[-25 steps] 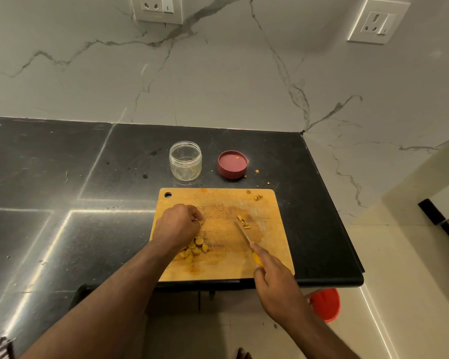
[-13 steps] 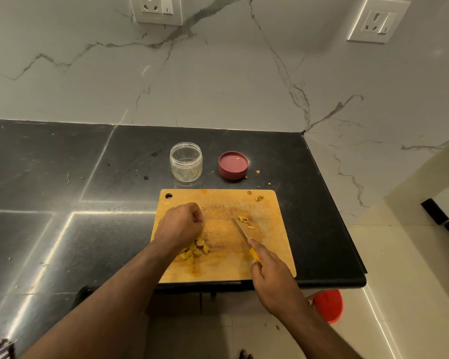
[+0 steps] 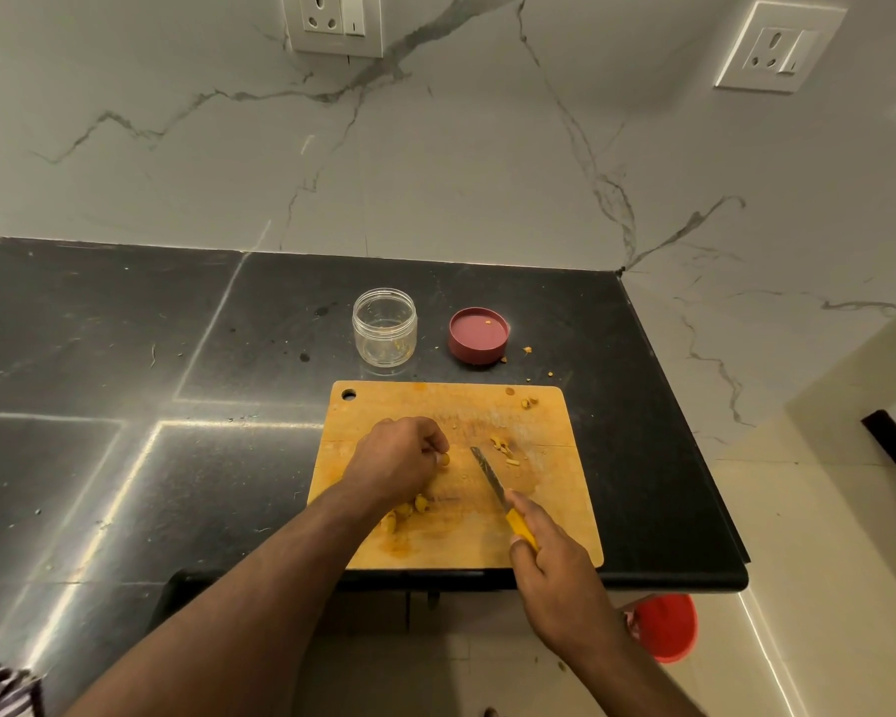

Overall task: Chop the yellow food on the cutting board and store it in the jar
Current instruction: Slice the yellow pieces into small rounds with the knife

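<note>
I see left hand [image 3: 397, 460] curled, pinching a yellow piece [image 3: 443, 459] on the wooden board [image 3: 549, 509]; its fingertips are hidden. Right hand [image 3: 552, 574] grips knife [image 3: 490, 476], handle mostly covered. Chopped bits [image 3: 407, 509] partly under the wrist. Clear round jar [image 3: 384, 327] behind board, open, near-empty.

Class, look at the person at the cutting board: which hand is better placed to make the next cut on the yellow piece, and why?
The right hand. It already grips the knife, blade pointing toward the yellow piece. The left hand pinches that piece on the cutting board, so it likely steadies.
</note>
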### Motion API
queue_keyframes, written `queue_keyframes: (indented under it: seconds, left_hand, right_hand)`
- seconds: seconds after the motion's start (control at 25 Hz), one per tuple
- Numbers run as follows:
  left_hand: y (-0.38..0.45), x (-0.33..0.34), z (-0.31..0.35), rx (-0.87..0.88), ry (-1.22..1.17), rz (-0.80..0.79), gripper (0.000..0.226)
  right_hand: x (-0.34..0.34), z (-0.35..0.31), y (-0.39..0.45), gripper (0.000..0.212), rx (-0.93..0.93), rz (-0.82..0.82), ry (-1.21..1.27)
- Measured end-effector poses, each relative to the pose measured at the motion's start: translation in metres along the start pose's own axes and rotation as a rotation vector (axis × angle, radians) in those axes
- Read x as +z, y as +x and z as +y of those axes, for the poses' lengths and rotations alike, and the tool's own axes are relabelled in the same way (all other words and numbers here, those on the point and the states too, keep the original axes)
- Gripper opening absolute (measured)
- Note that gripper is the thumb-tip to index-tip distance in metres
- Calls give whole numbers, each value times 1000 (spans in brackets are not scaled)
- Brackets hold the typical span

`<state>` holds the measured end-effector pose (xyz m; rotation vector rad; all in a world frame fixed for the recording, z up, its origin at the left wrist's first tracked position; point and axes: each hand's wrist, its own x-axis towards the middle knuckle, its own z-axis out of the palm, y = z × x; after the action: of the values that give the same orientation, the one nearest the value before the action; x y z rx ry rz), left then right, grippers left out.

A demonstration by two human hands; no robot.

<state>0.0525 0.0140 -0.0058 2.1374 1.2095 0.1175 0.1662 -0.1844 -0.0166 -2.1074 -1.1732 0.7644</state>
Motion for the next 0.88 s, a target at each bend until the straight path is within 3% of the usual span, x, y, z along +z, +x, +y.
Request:
queue_keyframes:
  seconds: [0.36,0.88]
  left_hand:
    - [4,1,-3,-24,112,69,28]
    - [-4,7,9,-39,262,141,22]
  right_hand:
    - [2,-3,0,47,27,-19,0]
    - [-1,-15,-1,49,-16,-21,-23]
